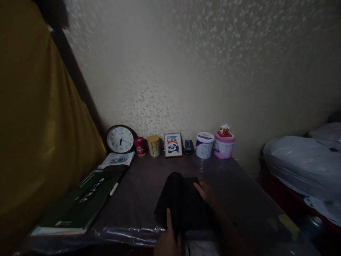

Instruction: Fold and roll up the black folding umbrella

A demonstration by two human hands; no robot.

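Observation:
A black folded cloth (183,201) lies on the dark desk (144,188) in front of me. My left hand (168,234) rests at its near edge, a finger stretched forward onto the fabric. My right hand (206,192) lies flat on the cloth's right side, fingers extended toward its far edge. Neither hand grips anything that I can see.
Along the wall stand a round clock (120,139), a red tin (140,146), a gold tin (153,145), a panda picture frame (173,144), a white tub (205,144) and a pink jar (224,144). A green book (85,201) and a white pen (114,188) lie left. A covered bed (303,163) is at the right.

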